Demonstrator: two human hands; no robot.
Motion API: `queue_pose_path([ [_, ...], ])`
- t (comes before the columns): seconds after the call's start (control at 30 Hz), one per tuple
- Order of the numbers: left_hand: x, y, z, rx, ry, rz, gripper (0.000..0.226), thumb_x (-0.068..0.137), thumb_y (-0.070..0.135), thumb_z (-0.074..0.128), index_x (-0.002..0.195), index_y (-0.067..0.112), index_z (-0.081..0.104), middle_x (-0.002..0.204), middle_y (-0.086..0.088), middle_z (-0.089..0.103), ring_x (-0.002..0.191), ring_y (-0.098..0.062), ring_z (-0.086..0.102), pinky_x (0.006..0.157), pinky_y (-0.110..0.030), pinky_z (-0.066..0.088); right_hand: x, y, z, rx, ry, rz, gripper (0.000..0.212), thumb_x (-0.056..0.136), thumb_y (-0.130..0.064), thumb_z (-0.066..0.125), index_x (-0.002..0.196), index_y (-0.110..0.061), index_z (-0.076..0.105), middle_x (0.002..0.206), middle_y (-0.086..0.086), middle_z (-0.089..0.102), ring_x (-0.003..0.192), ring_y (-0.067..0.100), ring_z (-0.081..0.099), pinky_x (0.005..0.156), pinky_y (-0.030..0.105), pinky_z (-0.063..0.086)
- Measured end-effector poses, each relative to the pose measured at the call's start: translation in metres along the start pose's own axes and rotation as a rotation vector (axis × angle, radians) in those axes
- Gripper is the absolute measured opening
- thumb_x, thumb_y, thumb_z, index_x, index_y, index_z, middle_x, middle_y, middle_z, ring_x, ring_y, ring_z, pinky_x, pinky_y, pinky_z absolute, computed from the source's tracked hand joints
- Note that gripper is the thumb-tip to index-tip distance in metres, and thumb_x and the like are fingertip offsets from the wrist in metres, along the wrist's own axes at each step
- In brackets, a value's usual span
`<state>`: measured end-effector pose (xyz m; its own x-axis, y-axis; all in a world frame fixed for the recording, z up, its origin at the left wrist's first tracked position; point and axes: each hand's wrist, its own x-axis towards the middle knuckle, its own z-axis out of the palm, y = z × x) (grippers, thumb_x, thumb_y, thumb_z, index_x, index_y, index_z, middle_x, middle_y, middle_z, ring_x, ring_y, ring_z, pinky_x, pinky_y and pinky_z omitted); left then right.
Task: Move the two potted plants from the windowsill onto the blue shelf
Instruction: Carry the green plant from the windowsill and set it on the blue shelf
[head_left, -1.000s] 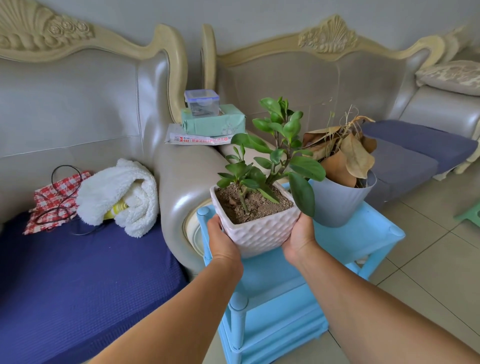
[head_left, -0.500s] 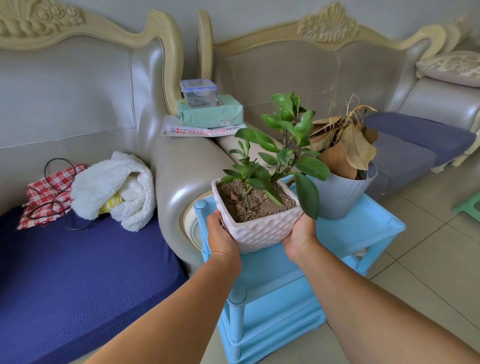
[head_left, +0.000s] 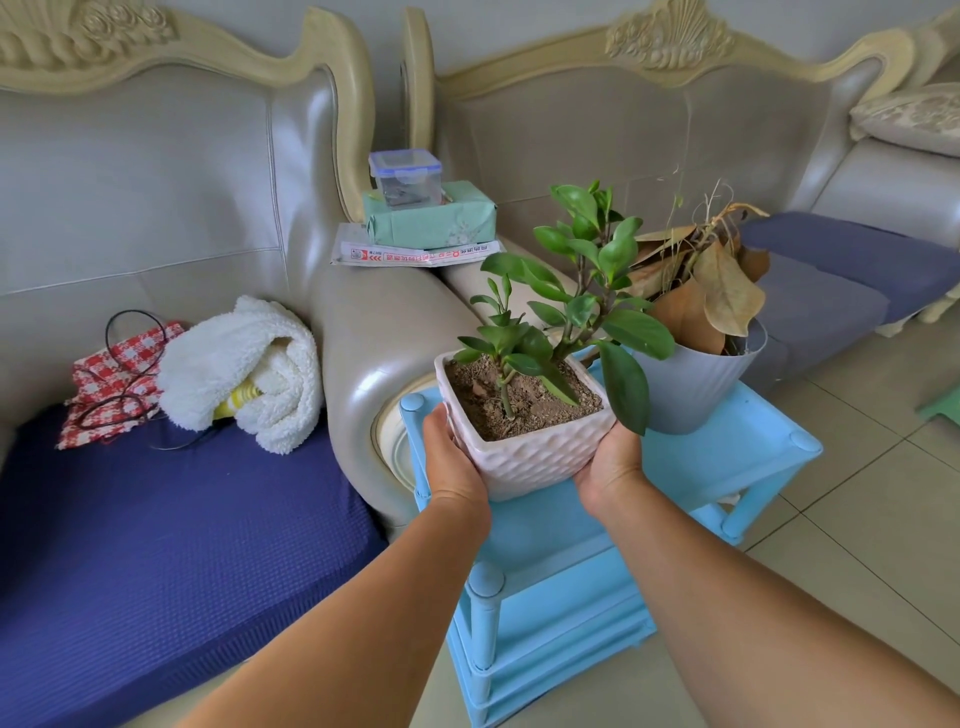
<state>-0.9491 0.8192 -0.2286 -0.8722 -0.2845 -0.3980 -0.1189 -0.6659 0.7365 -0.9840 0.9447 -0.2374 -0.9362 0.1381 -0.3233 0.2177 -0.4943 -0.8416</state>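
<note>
Since a second ago we have brought the white pot (head_left: 524, 447) lower, so it now sits closer to the top of the blue shelf (head_left: 727, 462) at the centre of the frame; whether its base touches the shelf we cannot tell, as our hands hide the underside.

Nearest to us, both bare forearms reach in from the bottom edge. Our left hand (head_left: 449, 460) is wrapped on the left side of the white pot and our right hand (head_left: 610, 462) cups its right side, both closed on the pot with the fingers out of sight behind and beneath it. The pot is square, dimpled and filled with brown soil, and it stands upright. From it rises a green plant (head_left: 576, 296) with glossy leaves, one large leaf drooping over the right rim.

Just behind and to the right, on the far part of the same shelf top, stands the grey pot (head_left: 696, 384) with dry brown leaves (head_left: 711, 296), touching the green leaves in our view.

At the left of the frame lies a sofa with a dark blue cushion (head_left: 156, 530), bearing a white fleece bundle (head_left: 249, 369) and a red checked cloth (head_left: 111, 384). Further back, on the sofa arm at upper centre, a clear box (head_left: 405, 174) rests on a green packet (head_left: 431, 221), which lies on a newspaper (head_left: 415, 254).
</note>
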Motion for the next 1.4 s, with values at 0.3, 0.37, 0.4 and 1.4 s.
queue_pose_path([
  [0.3, 0.000, -0.007, 0.000, 0.009, 0.019, 0.008, 0.041, 0.073, 0.055, 0.046, 0.083, 0.029, 0.076, 0.086, 0.002, 0.077, 0.090, -0.021, 0.065, 0.089, -0.035, 0.047, 0.003, 0.004, 0.000, 0.026, 0.018, -0.026, 0.073, 0.076, -0.065, 0.037, 0.133, -0.023, 0.050, 0.138, 0.007, 0.054, 0.123, 0.025, 0.051, 0.107, 0.049, 0.036],
  [0.37, 0.000, -0.009, 0.000, -0.009, 0.008, 0.015, 0.039, 0.075, 0.054, 0.046, 0.067, 0.031, 0.076, 0.074, 0.006, 0.076, 0.080, -0.017, 0.065, 0.080, -0.032, 0.048, 0.003, 0.005, 0.000, 0.032, 0.016, -0.024, 0.069, 0.081, -0.063, 0.035, 0.135, -0.022, 0.047, 0.139, 0.007, 0.053, 0.124, 0.025, 0.050, 0.108, 0.049, 0.035],
  [0.4, 0.002, -0.009, 0.000, -0.009, 0.005, 0.015, 0.039, 0.075, 0.054, 0.046, 0.064, 0.032, 0.076, 0.072, 0.007, 0.076, 0.078, -0.016, 0.065, 0.077, -0.031, 0.048, 0.003, 0.005, 0.000, 0.035, 0.019, -0.020, 0.068, 0.082, -0.062, 0.034, 0.136, -0.023, 0.046, 0.140, 0.007, 0.052, 0.125, 0.026, 0.049, 0.108, 0.050, 0.035],
  [1.4, -0.021, 0.006, 0.016, 0.048, 0.180, -0.030, 0.036, 0.082, 0.056, 0.044, 0.100, 0.032, 0.064, 0.110, 0.002, 0.064, 0.106, -0.016, 0.054, 0.096, -0.032, 0.035, -0.013, -0.014, 0.000, 0.030, 0.102, 0.070, 0.034, 0.087, -0.053, 0.039, 0.086, -0.028, 0.063, 0.091, -0.002, 0.067, 0.090, 0.017, 0.062, 0.082, 0.035, 0.049],
])
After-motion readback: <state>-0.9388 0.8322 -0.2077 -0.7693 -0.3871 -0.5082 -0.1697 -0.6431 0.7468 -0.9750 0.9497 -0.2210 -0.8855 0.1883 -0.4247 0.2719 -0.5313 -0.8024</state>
